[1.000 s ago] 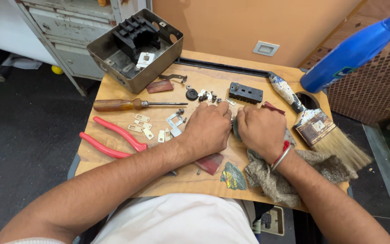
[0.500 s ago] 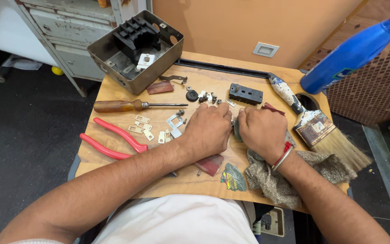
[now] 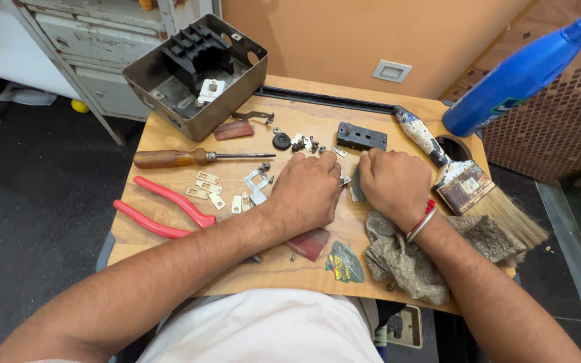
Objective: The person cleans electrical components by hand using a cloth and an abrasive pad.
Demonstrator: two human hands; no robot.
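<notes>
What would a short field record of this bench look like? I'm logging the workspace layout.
surface: wooden board
left hand: knuckles up, fingers curled on something small, hidden
right hand: beside it, on a dark flat piece
left of hands: screwdriver, red pliers, metal brackets
far side: metal box, black block
right: paintbrush, rag, blue bottle

A small grey part is mostly hidden between the left hand and right hand; the grip cannot be told. The bottle is cut off at the edge.
</notes>
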